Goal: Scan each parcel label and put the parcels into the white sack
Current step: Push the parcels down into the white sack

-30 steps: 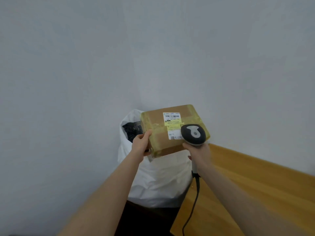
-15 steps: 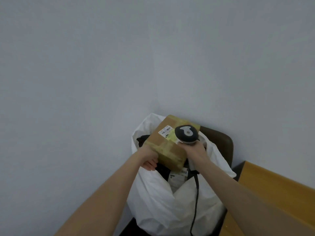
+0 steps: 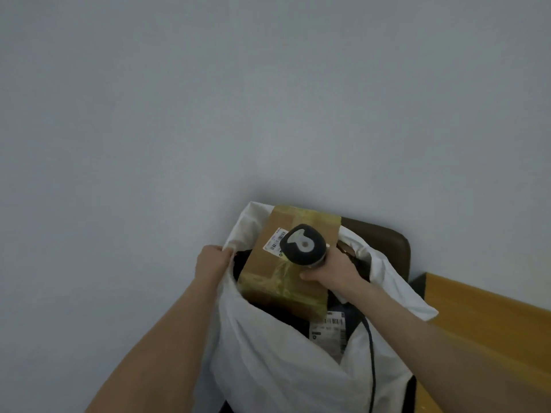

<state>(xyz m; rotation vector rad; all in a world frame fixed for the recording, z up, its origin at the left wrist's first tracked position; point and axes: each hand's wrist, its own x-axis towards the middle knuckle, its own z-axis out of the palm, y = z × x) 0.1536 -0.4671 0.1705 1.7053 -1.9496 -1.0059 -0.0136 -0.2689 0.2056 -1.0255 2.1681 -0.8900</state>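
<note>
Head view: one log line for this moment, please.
box in mouth of sack | left hand grips sack rim | right hand holds scanner

I see a white sack (image 3: 268,359), a tan cardboard parcel (image 3: 262,263) banded with glossy yellowish tape (image 3: 281,274), its white label (image 3: 275,241) striped with black barcode, a black scanner (image 3: 302,245) with a pale grey inset, a black cable (image 3: 371,368), a dark brown chair (image 3: 387,242), a honey-orange wooden surface (image 3: 492,329) and a plain grey-blue wall (image 3: 179,114).

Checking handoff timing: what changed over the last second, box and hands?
The cardboard box went down into the mouth of the white sack. The left hand let go of it and now grips the sack's rim. Unchanged: the right hand holds the scanner over the box.
</note>
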